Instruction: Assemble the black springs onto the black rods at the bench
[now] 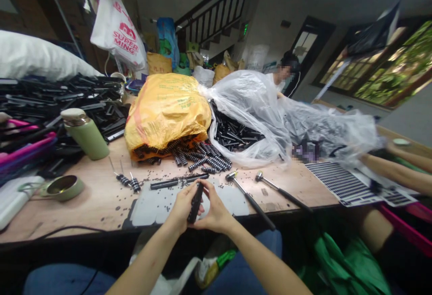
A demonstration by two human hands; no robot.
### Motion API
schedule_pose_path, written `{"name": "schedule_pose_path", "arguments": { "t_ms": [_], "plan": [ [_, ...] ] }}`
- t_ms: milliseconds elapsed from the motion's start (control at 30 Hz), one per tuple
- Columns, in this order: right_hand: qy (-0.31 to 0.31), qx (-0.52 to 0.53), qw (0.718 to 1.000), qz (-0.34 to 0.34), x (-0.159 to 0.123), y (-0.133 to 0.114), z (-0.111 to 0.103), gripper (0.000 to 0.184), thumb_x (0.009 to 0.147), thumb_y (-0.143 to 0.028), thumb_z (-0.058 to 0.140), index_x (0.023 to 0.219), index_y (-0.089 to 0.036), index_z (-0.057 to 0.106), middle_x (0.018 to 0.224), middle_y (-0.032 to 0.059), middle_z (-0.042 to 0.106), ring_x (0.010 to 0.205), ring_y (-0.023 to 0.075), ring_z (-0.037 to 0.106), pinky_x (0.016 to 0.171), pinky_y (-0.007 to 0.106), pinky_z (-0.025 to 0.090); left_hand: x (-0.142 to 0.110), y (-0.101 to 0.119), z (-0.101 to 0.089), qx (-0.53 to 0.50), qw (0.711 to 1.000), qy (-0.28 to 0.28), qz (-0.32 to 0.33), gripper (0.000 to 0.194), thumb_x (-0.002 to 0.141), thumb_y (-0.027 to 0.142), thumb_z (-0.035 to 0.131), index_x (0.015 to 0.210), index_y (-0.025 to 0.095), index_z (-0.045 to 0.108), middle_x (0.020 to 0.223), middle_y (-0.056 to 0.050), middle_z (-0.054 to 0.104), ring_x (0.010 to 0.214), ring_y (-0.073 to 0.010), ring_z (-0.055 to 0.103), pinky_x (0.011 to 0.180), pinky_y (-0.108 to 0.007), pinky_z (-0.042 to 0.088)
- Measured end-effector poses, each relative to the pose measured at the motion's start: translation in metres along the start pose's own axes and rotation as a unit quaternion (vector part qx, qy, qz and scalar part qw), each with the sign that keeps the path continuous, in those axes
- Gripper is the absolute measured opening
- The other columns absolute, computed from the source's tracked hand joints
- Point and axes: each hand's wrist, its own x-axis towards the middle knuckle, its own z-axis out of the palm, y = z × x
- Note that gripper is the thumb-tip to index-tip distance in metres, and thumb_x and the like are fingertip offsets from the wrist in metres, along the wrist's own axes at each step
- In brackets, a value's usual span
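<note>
Presently, the left grip (pixel 183 206) and the right grip (pixel 218 210) both pinch one black bar (pixel 195 203), tilted above a pale mat (pixel 148 209). From where I stand, two hammers (pixel 252 199) lie to the right on the tabletop (pixel 104 191). Beyond the mat, striped cylinders (pixel 212 156) are heaped before a yellow sack (pixel 168 106), which adjoins a clear plastic bag (pixel 248 92).

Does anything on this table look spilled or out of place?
Yes: small dark bits lie scattered over the table and the grey mat by the left hand, and striped black pieces spill from the yellow sack. Untidy, though perhaps normal clutter.
</note>
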Motion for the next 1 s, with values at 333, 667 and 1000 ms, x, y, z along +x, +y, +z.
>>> {"name": "schedule_pose_path", "arguments": {
  "t_ms": [333, 667, 1000],
  "plan": [
    [0.107, -0.145, 0.981, 0.069, -0.022, 0.048, 0.016, 0.092, 0.052, -0.021, 0.071, 0.129, -0.014, 0.022, 0.126, 0.0174, 0.037, 0.120, 0.0297, 0.037, 0.101, 0.046, 0.032, 0.025, -0.041, -0.008, 0.423, 0.864, -0.005, 0.272, 0.037, 0.073, 0.019, 0.054, 0.110, 0.015, 0.059, 0.091, -0.008, 0.058, 0.086, -0.0192, 0.055, 0.079, -0.036, 0.047],
    [0.108, -0.512, 0.781, 0.342, -0.058, 0.052, -0.092, 0.024, 0.087, -0.029, 0.040, 0.084, -0.013, 0.057, 0.087, 0.0174, 0.060, 0.090, 0.0300, 0.057, 0.074, 0.039, 0.043, 0.037, -0.057, -0.030, 0.683, 0.595, -0.075, 0.415, 0.031, 0.086, 0.015, 0.039, 0.112, 0.017, 0.055, 0.094, -0.010, 0.062, 0.083, -0.0188, 0.056, 0.077, -0.036, 0.044],
    [0.032, -0.466, 0.831, 0.303, -0.085, 0.005, -0.042, 0.042, 0.094, -0.036, 0.015, 0.074, -0.020, 0.049, 0.056, 0.0056, 0.062, 0.051, 0.0185, 0.061, 0.045, 0.023, 0.032, 0.026, -0.052, -0.028, 0.732, 0.542, -0.040, 0.411, 0.040, 0.081, 0.005, 0.040, 0.114, 0.021, 0.055, 0.103, -0.008, 0.064, 0.100, -0.0251, 0.053, 0.089, -0.048, 0.032]
  ]
}}
